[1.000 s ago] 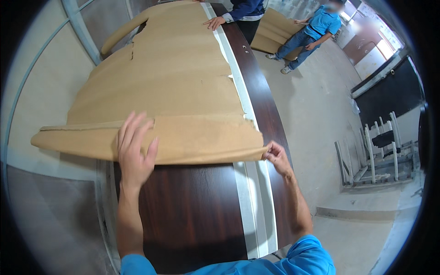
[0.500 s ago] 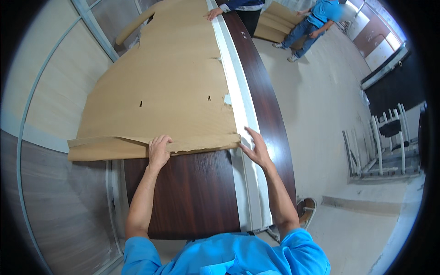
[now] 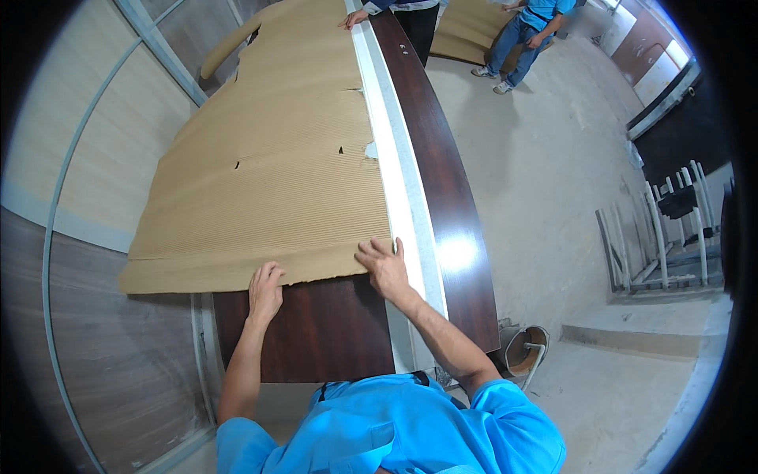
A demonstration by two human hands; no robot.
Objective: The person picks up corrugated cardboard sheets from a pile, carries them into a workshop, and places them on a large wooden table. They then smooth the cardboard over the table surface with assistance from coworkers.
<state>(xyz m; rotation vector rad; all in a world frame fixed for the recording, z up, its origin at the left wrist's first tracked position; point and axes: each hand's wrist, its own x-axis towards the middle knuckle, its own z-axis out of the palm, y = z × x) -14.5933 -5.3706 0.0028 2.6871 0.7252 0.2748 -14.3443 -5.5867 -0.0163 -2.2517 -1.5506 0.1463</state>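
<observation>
A large brown corrugated cardboard sheet (image 3: 260,189) with small tears lies over a dark wood-grain panel (image 3: 316,332). My left hand (image 3: 266,291) has its fingers curled at the sheet's near edge, left of its middle. At the near right corner, my right hand (image 3: 385,270) rests on the cardboard with its fingers apart, close to a long white strip (image 3: 399,229). That strip runs along the sheet's right side, with a grey band beside it. Part of the dark panel shows beyond the strip. The undersides of my fingers are hidden.
Another person's hand (image 3: 355,17) touches the strip's far end. A second person in blue (image 3: 521,39) stands by more cardboard (image 3: 466,31). Left stands a metal-framed partition (image 3: 87,142). Right are a white-barred rack (image 3: 659,229) and a round brown container (image 3: 523,350).
The folded near edge of the cardboard has come down flat and nearer to me, showing its ribbed face. My right hand has moved left and nearer, onto the corner.
</observation>
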